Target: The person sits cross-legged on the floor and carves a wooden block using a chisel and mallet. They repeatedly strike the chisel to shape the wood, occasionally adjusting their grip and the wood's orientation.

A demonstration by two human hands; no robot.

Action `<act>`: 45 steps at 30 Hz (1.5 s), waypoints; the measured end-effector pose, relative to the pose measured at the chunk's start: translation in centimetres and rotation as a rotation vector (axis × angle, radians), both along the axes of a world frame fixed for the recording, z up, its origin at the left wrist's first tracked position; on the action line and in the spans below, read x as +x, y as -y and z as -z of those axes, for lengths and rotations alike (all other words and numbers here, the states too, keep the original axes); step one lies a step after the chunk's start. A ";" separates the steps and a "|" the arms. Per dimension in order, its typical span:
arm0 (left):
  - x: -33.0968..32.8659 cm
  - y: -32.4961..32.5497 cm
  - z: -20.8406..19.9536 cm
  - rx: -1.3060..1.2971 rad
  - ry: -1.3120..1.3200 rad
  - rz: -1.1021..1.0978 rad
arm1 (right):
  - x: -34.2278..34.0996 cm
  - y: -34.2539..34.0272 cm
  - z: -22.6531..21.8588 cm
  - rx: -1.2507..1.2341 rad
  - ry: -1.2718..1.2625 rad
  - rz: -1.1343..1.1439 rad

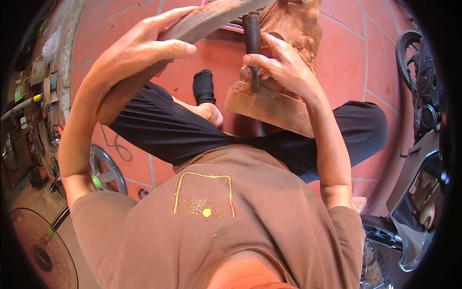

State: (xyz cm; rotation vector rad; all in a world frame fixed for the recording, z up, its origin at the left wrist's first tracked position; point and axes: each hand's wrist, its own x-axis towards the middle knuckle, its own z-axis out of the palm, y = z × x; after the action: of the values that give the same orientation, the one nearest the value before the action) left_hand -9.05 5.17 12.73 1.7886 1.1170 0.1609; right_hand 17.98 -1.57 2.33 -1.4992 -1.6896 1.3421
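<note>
My left hand [139, 48] is closed round a long, curved wooden club [202, 24], thumb along its near side. The club slants from beside my left forearm up to the top edge, where its far end meets the top of the chisel handle. Between the thumb and fingers of my right hand [286, 62] is a chisel [251, 36] with a dark handle, held upright. Its short metal blade points down at the lower part of a reddish-brown wood carving [296, 24]. The carving stands between my legs on a thick block base [269, 108].
Red tiles [341, 58] cover the floor. My bare foot [211, 114] rests near a black, sock-like thing [203, 86]. Tools and clutter [38, 91] line the left side, above a standing fan [43, 257]. A motorbike [418, 168] stands at the right.
</note>
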 end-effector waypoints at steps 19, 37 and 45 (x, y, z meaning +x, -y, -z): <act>0.8 1.2 -2.3 -0.102 0.168 -0.339 | 0.0 -0.3 0.2 -0.155 -0.240 0.070; 0.8 0.6 -2.6 -0.008 0.047 -0.185 | 0.2 -0.3 -0.2 -0.150 -0.222 0.003; -0.3 0.2 -1.0 -0.081 0.087 -0.160 | 0.7 -0.1 -0.4 -0.146 -0.251 0.007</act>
State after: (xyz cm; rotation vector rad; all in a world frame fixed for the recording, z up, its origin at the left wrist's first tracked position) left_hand -9.38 4.97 13.75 1.6057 1.1873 0.2824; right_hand 18.72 -1.43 2.71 -1.3459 -1.4551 1.6054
